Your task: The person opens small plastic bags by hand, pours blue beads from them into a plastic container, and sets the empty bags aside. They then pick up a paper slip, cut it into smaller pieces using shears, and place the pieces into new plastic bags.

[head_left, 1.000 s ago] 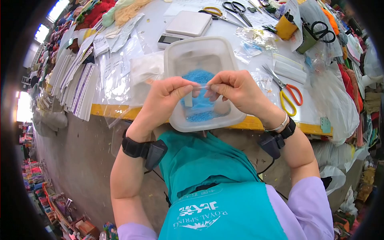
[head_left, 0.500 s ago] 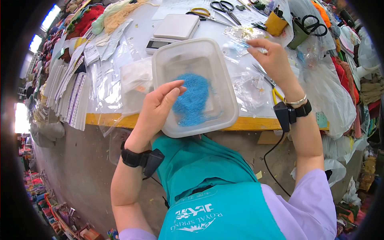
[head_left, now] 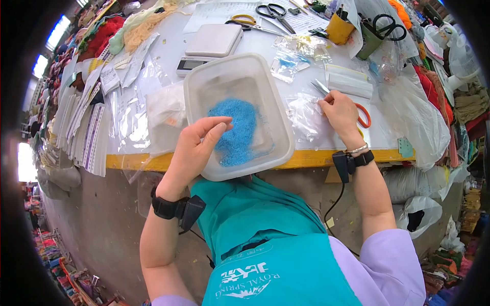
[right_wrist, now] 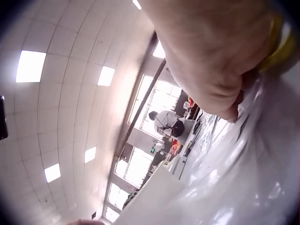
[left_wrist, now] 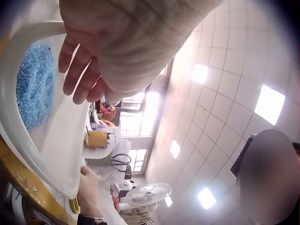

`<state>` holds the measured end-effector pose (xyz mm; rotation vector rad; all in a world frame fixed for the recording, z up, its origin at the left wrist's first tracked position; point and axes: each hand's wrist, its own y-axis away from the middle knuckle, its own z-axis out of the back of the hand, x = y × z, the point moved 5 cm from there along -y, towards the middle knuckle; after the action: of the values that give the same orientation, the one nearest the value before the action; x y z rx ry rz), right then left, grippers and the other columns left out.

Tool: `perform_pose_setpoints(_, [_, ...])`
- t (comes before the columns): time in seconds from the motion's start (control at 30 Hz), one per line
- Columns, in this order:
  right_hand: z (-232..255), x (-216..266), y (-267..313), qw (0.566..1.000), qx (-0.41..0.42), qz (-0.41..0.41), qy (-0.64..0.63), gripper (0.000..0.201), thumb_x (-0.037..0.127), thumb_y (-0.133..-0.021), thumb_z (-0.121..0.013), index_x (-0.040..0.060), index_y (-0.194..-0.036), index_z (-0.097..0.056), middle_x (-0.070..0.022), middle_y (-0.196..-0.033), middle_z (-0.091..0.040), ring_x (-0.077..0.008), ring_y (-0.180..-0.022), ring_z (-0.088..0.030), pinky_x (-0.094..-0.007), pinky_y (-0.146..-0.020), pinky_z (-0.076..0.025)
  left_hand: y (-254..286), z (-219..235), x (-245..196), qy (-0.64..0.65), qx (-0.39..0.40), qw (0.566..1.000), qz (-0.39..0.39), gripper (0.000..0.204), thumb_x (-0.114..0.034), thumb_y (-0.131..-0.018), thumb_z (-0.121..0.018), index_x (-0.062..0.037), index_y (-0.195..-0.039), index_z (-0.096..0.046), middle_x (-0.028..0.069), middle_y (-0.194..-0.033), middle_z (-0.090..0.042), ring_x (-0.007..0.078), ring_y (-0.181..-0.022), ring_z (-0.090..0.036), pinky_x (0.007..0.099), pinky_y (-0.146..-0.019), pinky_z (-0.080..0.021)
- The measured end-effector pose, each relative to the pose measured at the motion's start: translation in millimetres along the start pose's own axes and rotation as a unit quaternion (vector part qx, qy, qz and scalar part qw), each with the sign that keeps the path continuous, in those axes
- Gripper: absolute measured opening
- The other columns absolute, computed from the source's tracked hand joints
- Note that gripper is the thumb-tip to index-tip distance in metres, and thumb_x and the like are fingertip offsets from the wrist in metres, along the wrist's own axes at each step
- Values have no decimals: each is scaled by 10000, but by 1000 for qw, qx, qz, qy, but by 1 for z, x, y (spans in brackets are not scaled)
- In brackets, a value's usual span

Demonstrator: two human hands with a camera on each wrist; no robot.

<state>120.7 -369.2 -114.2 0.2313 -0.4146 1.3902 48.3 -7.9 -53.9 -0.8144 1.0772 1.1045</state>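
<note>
A whitish plastic tub (head_left: 275,97) holds a heap of fine blue bead-like grains (head_left: 235,125). My left hand (head_left: 196,143) hovers at the tub's left side, its fingers loosely extended over the grains and holding nothing; the left wrist view shows those fingers (left_wrist: 82,77) apart from the heap. Right of the tub, my right hand (head_left: 341,113) pinches the edge of a clear plastic bag (head_left: 306,116) with thumb and forefinger. Its curled fingertips (right_wrist: 229,114) meet the shiny plastic in the right wrist view. Beyond lies a small clear packet with blue contents (head_left: 287,64).
Orange-and-yellow-handled scissors (head_left: 363,116) lie partly under my right hand. A small scale (head_left: 214,41) stands behind the tub, with more scissors (head_left: 275,15) farther back. Paper strips (head_left: 89,135) lie left, and a large plastic bag (head_left: 408,112) hangs over the right edge.
My right hand left the tub, carried the small blue packet to the back right and let it go, then came nearer to the clear bag. My left hand stayed by the tub, its pinch released.
</note>
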Motion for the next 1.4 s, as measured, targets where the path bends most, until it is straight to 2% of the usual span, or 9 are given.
perform_pose_setpoints(0.13, [8, 2, 2, 998, -62, 1, -21, 230, 313, -868, -719, 86, -904, -720, -98, -880, -742, -331, -840, -700, -446, -716, -535, 2, 2, 3, 5, -2, 1000, 5, 340, -226, -1063, -563, 32, -1252, -677, 113, -1121, -745, 174, -1095, -669, 318, -993, -495])
perform_pose_setpoints(0.33, [12, 54, -26, 964, -115, 238, -10, 157, 237, -856, -718, 104, -938, -738, -53, -940, -738, -273, -960, -684, -416, -778, -550, -2, -8, -4, 5, 11, 1000, 14, 298, -191, -1042, -589, 16, -1234, -685, 99, -1120, -738, 162, -1063, -660, 305, -944, -504])
perform_pose_setpoints(0.43, [-11, 79, -51, 940, -68, 335, 20, 167, 244, -842, -721, 104, -931, -739, -55, -935, -726, -256, -992, -677, -409, -796, -563, -4, -10, -6, -11, 18, 1000, 4, 289, -183, -1036, -592, 17, -1219, -691, 98, -1105, -738, 165, -1048, -662, 306, -934, -505])
perform_pose_setpoints(0.67, [-55, 92, -73, 933, -76, 329, 123, 147, 238, -840, -676, 98, -857, -717, -68, -851, -685, -279, -919, -675, -422, -784, -566, -4, -8, -6, -38, 41, 998, 14, 276, -169, -1046, -588, 16, -1225, -691, 91, -1111, -733, 168, -1072, -672, 307, -962, -511])
perform_pose_setpoints(0.97, [-10, 70, -109, 966, -37, 170, -193, 205, 266, -852, -653, 97, -902, -757, -120, -802, -735, -310, -748, -711, -409, -695, -551, -14, -9, -15, -59, 34, 998, 12, 256, -133, -1030, -592, 19, -1209, -693, 88, -1085, -730, 165, -1039, -668, 305, -932, -514])
perform_pose_setpoints(1.07, [25, 97, -121, 943, -99, 233, -218, 200, 257, -854, -661, 85, -903, -750, -118, -792, -731, -299, -747, -707, -392, -691, -547, -12, -13, -14, -113, 41, 993, 1, 229, -116, -1009, -610, 5, -1177, -708, 98, -1052, -726, 183, -994, -670, 312, -898, -515])
perform_pose_setpoints(1.2, [29, 146, -144, 915, 8, 258, -312, 197, 188, -956, -633, 3, -988, -695, -66, -839, -748, -131, -720, -744, -244, -547, -501, 0, -25, -8, -198, 59, 978, -26, 162, -104, -960, -657, -23, -1075, -737, 138, -964, -713, 269, -862, -677, 340, -785, -531])
perform_pose_setpoints(1.3, [25, 180, -150, 904, 42, 252, -342, 190, 206, -978, -626, 28, -998, -689, -67, -883, -757, -144, -793, -771, -230, -531, -514, 8, -30, -6, -263, 59, 961, -60, 109, -114, -931, -693, -28, -978, -741, 150, -863, -690, 335, -765, -665, 373, -692, -538])
perform_pose_setpoints(1.4, [25, 199, -140, 887, 75, 254, -379, 182, 199, -980, -626, 30, -998, -689, -58, -894, -759, -136, -793, -768, -221, -520, -503, 12, -25, -9, -239, 43, 968, -64, 105, -91, -936, -683, -32, -1008, -731, 126, -835, -684, 271, -766, -682, 340, -679, -531])
